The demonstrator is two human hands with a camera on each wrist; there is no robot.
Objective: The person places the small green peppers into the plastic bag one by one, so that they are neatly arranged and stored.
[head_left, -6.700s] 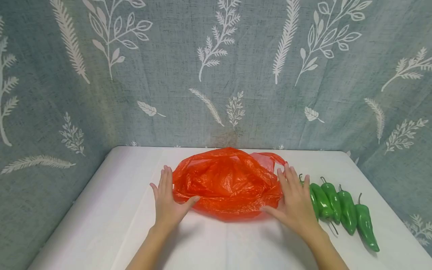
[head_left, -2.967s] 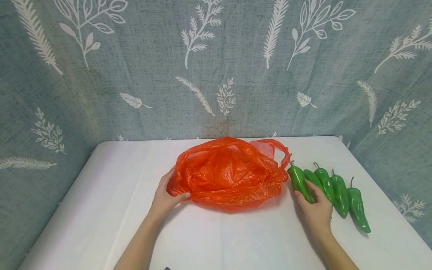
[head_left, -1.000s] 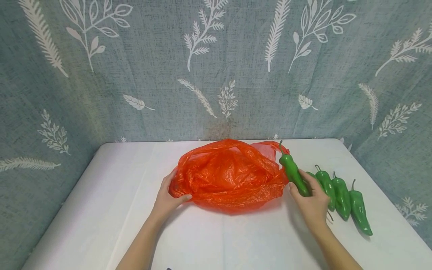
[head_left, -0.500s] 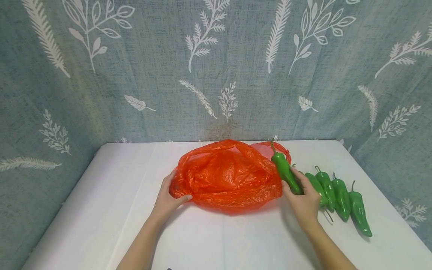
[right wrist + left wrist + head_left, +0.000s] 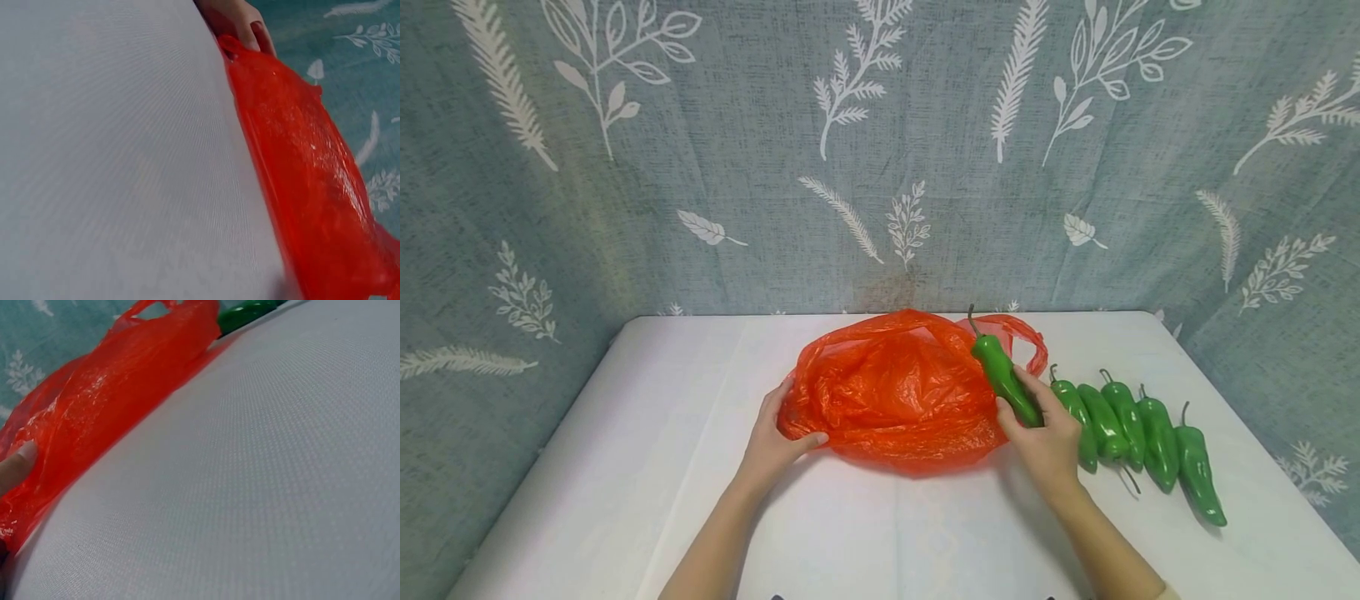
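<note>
A thin red plastic bag (image 5: 910,392) lies on the white table with its mouth spread toward me. My left hand (image 5: 775,437) grips the bag's left end, thumb on the front side and fingers at the outer edge; its thumb also shows against the bag (image 5: 106,394) in the left wrist view. My right hand (image 5: 1045,429) pinches a long green chili pepper (image 5: 1003,375) by its lower part, stem pointing up and away, over the bag's right side. In the right wrist view the bag (image 5: 306,162) appears with my left hand (image 5: 240,22) at its far end; the held pepper is out of that view.
Several green peppers (image 5: 1159,437) lie in a row on the table right of the bag. A bag handle loop (image 5: 1037,354) sticks out at the back right. A grey-green curtain with white leaf prints (image 5: 760,150) hangs behind the white table (image 5: 700,375).
My right hand has picked up the leftmost pepper of the row and carried it left over the bag's right side. My left hand, earlier flat beside the bag, has taken hold of its left end.
</note>
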